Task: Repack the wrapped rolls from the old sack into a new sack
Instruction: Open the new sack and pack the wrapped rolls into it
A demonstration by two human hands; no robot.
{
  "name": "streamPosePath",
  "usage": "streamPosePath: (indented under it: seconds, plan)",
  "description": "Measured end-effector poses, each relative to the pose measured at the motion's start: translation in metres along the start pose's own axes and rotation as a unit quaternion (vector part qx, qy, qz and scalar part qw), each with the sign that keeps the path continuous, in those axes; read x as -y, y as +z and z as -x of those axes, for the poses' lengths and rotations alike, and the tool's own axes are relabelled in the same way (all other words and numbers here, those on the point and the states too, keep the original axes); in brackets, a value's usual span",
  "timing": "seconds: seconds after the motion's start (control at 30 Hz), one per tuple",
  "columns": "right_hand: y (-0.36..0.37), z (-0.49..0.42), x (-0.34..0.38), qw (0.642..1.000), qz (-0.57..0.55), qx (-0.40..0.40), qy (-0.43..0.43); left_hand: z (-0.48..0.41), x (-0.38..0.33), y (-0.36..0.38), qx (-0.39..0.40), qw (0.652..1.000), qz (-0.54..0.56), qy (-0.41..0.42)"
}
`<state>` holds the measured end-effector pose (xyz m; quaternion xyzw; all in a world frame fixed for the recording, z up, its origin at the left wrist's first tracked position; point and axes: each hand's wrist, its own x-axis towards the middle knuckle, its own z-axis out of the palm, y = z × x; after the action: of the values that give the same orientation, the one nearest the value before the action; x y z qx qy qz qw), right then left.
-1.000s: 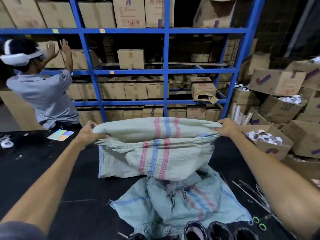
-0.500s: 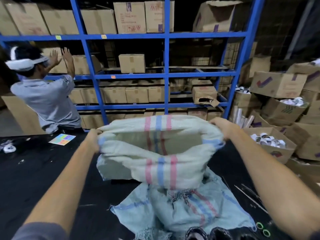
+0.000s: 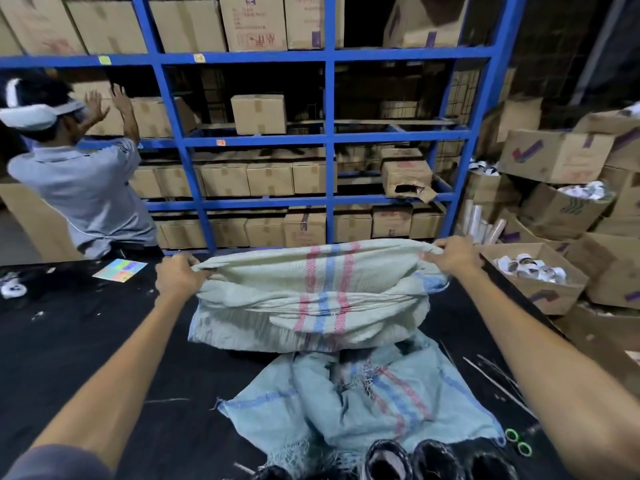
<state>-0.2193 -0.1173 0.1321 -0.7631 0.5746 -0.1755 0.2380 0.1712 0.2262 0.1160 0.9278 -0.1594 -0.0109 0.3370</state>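
On the black table (image 3: 86,341), a crumpled woven sack (image 3: 311,299).

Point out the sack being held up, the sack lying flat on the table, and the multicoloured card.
held-up sack (image 3: 322,292): head view, on its striped front fold.
flat sack (image 3: 363,407): head view, on its crumpled middle.
multicoloured card (image 3: 120,270): head view, on its centre, on the black table's far left.

rolls (image 3: 388,460): cut off at bottom edge | pale sack (image 3: 311,299): inside hidden | box print: unreadable
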Motion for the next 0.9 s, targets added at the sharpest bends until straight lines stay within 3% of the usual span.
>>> streamPosePath:
  seconds: [0.07, 0.1, 0.17, 0.2, 0.23, 0.27, 0.3, 0.37, 0.4, 0.47, 0.5, 0.53, 0.6, 0.7, 0.8, 0.87, 0.9]
  plan:
    - [0.012, 0.022, 0.024, 0.995, -0.014, -0.065, 0.077, 0.010, -0.018, 0.012, -0.016, 0.990, 0.102, -0.090]
    - [0.018, 0.032, 0.039, 0.992, -0.060, -0.050, 0.096, 0.015, -0.029, 0.017, 0.024, 0.968, 0.192, -0.162]
    - [0.033, 0.041, 0.056, 0.985, -0.147, 0.023, 0.086, 0.028, -0.053, 0.031, 0.141, 0.875, 0.391, -0.246]
    - [0.035, 0.047, 0.061, 0.980, -0.162, 0.096, 0.062, 0.034, -0.056, 0.034, 0.192, 0.854, 0.425, -0.231]
    - [0.037, 0.048, 0.060, 0.969, -0.196, 0.136, 0.058, 0.039, -0.056, 0.030, 0.195, 0.805, 0.495, -0.263]
    - [0.032, 0.049, 0.057, 0.974, -0.169, 0.140, 0.049, 0.046, -0.051, 0.019, 0.239, 0.758, 0.552, -0.250]
    - [0.022, 0.049, 0.048, 0.975, -0.169, 0.137, 0.036, 0.041, -0.046, 0.014, 0.253, 0.738, 0.548, -0.301]
    - [-0.006, 0.046, 0.027, 0.953, -0.230, 0.194, 0.034, 0.018, -0.021, 0.000, 0.254, 0.791, 0.478, -0.285]
    - [-0.020, 0.045, 0.013, 0.913, -0.313, 0.257, 0.050, 0.015, -0.005, -0.017, 0.255, 0.815, 0.459, -0.246]
    - [-0.036, 0.041, -0.010, 0.782, -0.502, 0.350, 0.118, 0.002, 0.021, -0.033, 0.331, 0.821, 0.405, -0.229]
    - [-0.039, 0.039, -0.016, 0.760, -0.522, 0.372, 0.107, 0.003, 0.027, -0.042, 0.352, 0.836, 0.371, -0.199]
    - [-0.040, 0.039, -0.022, 0.788, -0.478, 0.378, 0.085, 0.000, 0.030, -0.044, 0.358, 0.848, 0.354, -0.163]
    - [-0.038, 0.042, -0.020, 0.881, -0.305, 0.359, 0.048, 0.002, 0.028, -0.039, 0.362, 0.895, 0.247, -0.080]
    - [-0.017, 0.027, -0.018, 0.964, -0.170, 0.201, 0.047, 0.000, 0.023, -0.015, 0.204, 0.974, 0.096, -0.022]
    - [0.016, 0.011, -0.011, 0.996, -0.077, 0.000, 0.048, 0.006, 0.012, 0.007, 0.034, 0.999, -0.032, 0.011]
    - [0.025, 0.034, 0.017, 0.989, -0.104, -0.082, 0.072, 0.020, -0.002, 0.017, -0.031, 0.999, -0.004, -0.037]
    - [0.029, 0.046, 0.034, 0.983, -0.138, -0.084, 0.088, 0.030, -0.017, 0.019, -0.036, 0.996, 0.034, -0.073]
